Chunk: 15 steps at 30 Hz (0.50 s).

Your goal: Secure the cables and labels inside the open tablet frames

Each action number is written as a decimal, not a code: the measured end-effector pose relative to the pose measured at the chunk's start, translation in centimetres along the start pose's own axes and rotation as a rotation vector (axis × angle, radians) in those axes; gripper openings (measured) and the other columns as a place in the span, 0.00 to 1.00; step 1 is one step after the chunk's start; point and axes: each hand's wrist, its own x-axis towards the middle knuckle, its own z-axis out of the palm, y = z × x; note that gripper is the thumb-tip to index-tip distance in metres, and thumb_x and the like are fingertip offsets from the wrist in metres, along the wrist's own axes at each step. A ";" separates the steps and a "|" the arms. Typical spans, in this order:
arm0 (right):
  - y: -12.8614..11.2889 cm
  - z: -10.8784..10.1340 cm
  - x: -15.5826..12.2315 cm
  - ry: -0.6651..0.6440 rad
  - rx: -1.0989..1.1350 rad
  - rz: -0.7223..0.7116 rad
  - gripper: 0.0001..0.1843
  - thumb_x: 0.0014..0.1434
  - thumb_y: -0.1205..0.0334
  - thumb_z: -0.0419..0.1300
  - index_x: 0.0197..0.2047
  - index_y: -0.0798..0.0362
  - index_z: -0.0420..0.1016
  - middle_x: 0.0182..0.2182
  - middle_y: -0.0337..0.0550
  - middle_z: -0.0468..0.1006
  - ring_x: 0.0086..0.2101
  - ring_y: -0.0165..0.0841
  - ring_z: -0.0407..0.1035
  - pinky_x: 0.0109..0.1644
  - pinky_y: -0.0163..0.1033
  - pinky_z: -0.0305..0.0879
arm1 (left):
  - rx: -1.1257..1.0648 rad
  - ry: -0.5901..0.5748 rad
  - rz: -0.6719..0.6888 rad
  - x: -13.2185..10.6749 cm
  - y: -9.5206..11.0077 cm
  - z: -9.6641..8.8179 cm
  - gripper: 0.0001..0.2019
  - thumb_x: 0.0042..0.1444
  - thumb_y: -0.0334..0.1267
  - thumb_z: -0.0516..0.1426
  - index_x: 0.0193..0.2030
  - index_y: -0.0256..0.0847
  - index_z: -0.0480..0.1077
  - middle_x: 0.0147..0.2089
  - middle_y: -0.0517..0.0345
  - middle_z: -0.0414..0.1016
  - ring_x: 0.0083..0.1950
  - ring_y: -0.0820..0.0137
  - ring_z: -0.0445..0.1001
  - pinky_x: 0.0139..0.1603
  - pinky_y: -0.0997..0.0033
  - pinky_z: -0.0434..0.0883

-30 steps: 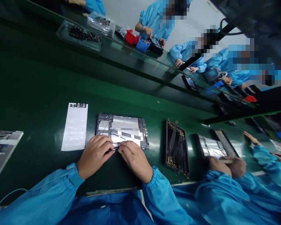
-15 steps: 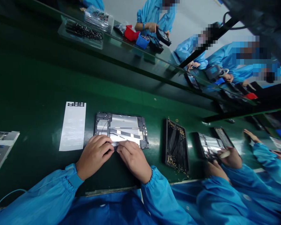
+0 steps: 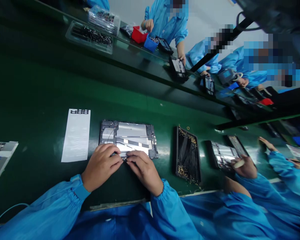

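Note:
An opened tablet body point(image 3: 130, 135), with silver plates and a black striped strip inside, lies flat on the green belt point(image 3: 40, 83). My left hand point(image 3: 101, 166) rests on its near left edge, fingers curled and pressed down. My right hand point(image 3: 143, 170) sits beside it on the near edge, fingers bent. The fingertips of both hands meet at one spot on the frame. What they pinch there is hidden.
A white label sheet point(image 3: 76, 135) lies left of the tablet, a black tray of small gold parts point(image 3: 187, 155) to its right. A co-worker's hand point(image 3: 242, 166) works on another tablet point(image 3: 221, 155). Across the belt stand parts trays point(image 3: 90, 33), red and blue bins point(image 3: 145, 38) and other people.
My hands have stayed at the tablet's near edge with only slight finger movement. A person across the belt has set a tablet down on the far ledge. The co-worker's hand shifted.

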 end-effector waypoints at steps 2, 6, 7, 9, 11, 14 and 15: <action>0.2 0.1 -0.5 0.051 0.039 0.030 0.07 0.69 0.69 0.58 0.48 0.51 0.73 0.47 0.47 0.75 0.49 0.36 0.71 0.54 0.43 0.71 | 0.010 0.002 -0.003 0.1 0.1 0.0 0.06 0.65 0.32 0.57 0.36 0.43 0.71 0.46 0.58 0.71 0.52 0.63 0.68 0.52 0.58 0.63; 0.1 0.5 -0.5 0.085 0.028 0.042 0.07 0.68 0.68 0.59 0.48 0.51 0.74 0.45 0.47 0.76 0.47 0.37 0.71 0.52 0.43 0.72 | 0.052 -0.004 -0.003 0.3 0.3 0.1 0.06 0.64 0.33 0.58 0.34 0.41 0.70 0.45 0.57 0.70 0.50 0.62 0.68 0.50 0.58 0.64; 0.0 0.5 -0.4 0.085 0.015 0.041 0.07 0.68 0.68 0.59 0.48 0.51 0.74 0.45 0.47 0.76 0.47 0.37 0.71 0.52 0.44 0.72 | 0.060 -0.008 -0.002 0.3 0.3 0.1 0.06 0.65 0.33 0.58 0.34 0.41 0.70 0.44 0.57 0.70 0.50 0.62 0.68 0.49 0.58 0.65; 0.0 0.6 -0.2 0.079 -0.017 0.038 0.07 0.68 0.68 0.58 0.48 0.51 0.74 0.44 0.47 0.76 0.46 0.38 0.71 0.50 0.44 0.72 | 0.065 -0.009 0.001 0.3 0.3 0.2 0.07 0.65 0.33 0.57 0.34 0.41 0.70 0.44 0.57 0.70 0.50 0.62 0.68 0.49 0.58 0.64; -0.1 0.6 0.0 0.071 -0.045 0.033 0.06 0.69 0.67 0.57 0.46 0.51 0.74 0.43 0.47 0.76 0.45 0.37 0.71 0.50 0.44 0.72 | 0.061 -0.002 0.004 0.3 0.3 0.2 0.07 0.65 0.33 0.57 0.33 0.41 0.70 0.44 0.57 0.70 0.50 0.62 0.67 0.48 0.58 0.64; 0.0 0.6 0.0 0.064 -0.063 0.026 0.05 0.69 0.67 0.57 0.46 0.51 0.73 0.43 0.48 0.76 0.45 0.37 0.71 0.50 0.45 0.71 | 0.055 0.009 0.005 0.3 0.3 0.3 0.07 0.65 0.33 0.57 0.33 0.41 0.69 0.44 0.58 0.70 0.50 0.63 0.68 0.49 0.58 0.64; 0.0 0.6 -0.1 0.062 -0.065 0.025 0.05 0.70 0.67 0.56 0.46 0.51 0.73 0.43 0.48 0.76 0.46 0.37 0.71 0.50 0.45 0.71 | 0.054 0.008 0.003 0.3 0.3 0.3 0.07 0.65 0.33 0.57 0.34 0.41 0.69 0.44 0.58 0.70 0.50 0.63 0.68 0.49 0.58 0.64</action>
